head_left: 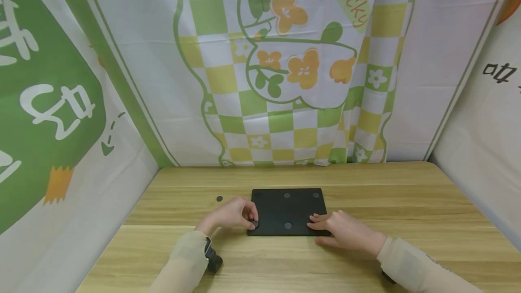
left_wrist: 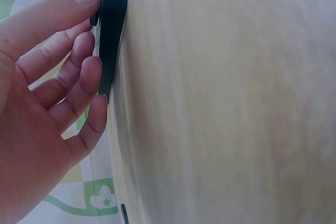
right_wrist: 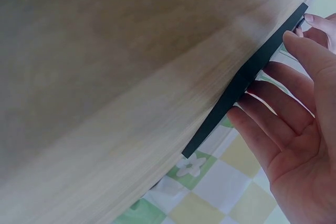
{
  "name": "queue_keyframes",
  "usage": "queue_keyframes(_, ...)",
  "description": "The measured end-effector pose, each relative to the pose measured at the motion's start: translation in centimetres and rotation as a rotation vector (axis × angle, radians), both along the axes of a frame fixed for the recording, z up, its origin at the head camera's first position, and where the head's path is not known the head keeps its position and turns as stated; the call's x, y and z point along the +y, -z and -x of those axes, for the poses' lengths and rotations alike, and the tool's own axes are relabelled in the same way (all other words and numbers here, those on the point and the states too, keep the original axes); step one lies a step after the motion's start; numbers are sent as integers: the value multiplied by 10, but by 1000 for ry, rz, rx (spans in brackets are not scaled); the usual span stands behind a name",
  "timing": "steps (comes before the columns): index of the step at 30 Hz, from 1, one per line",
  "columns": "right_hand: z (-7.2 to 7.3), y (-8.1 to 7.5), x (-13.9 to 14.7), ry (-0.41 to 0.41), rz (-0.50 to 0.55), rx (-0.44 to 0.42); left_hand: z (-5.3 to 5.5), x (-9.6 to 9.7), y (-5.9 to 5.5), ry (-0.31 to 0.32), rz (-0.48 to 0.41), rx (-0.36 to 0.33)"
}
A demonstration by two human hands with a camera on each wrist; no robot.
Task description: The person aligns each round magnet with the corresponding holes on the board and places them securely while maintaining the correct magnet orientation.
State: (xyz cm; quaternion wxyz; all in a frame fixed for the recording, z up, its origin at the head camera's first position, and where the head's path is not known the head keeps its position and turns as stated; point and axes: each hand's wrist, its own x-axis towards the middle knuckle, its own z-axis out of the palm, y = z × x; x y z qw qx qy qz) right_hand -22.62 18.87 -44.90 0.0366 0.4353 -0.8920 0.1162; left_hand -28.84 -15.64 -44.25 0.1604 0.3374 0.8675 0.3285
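A flat black rectangular board lies on the wooden table. At its front left corner my left hand pinches a small dark round disc between thumb and index finger. The left wrist view shows this disc edge-on against the board's face, the other fingers loosely bent beside it. My right hand rests with extended fingers on the board's front right part, covering that corner. Greyish discs sit on the board, one at the front middle and others along the back edge, such as the back middle disc.
Left of the board, a loose dark disc lies on the wooden table. A patterned green and white curtain hangs behind the table's back edge. Printed cloth walls stand on both sides. Both wrists carry dark strapped devices.
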Motion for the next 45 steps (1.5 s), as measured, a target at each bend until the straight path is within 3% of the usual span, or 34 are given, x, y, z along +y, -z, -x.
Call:
queue_keyframes(30, -1, -3, -1, -6, -4, 15, 2, 1, 2, -30, 0, -27)
queue_keyframes(45, 1, 1, 0, -2, 8, 5, 1, 1, 1, -36, 5, -8)
